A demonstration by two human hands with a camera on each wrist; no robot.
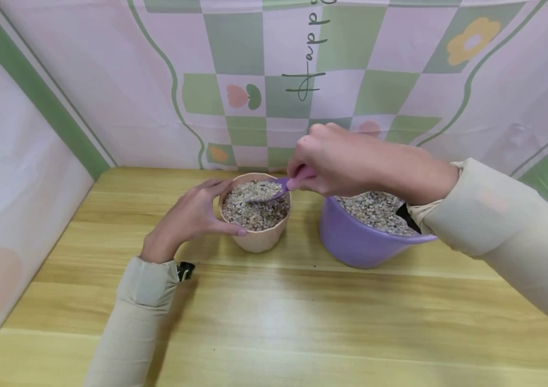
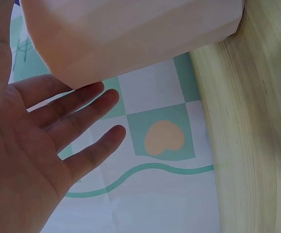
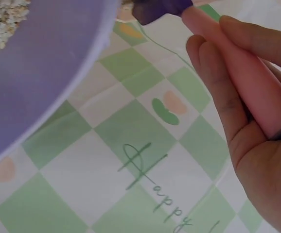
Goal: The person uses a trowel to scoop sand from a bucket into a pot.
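Observation:
A peach flower pot (image 1: 258,242) with a faceted wall stands on the table, filled with small gravel (image 1: 257,217). My left hand (image 1: 194,212) steadies the pot at its left side, thumb on the near wall and fingers toward the far side. In the left wrist view, the other fingers (image 2: 89,116) spread fairly straight beneath the pot's wall. My right hand (image 1: 324,158) grips the pink handle (image 3: 252,77) of a small garden trowel. Its purple blade (image 1: 283,185), loaded with paler gravel, lies over the pot's opening.
A purple bucket (image 1: 358,244) of gravel stands right of the pot, partly hidden under my right forearm. The wooden table (image 1: 274,317) stretches toward me. Behind it hangs a green-and-white checked cloth (image 1: 235,43); another pale cloth panel (image 1: 13,188) closes off the left side.

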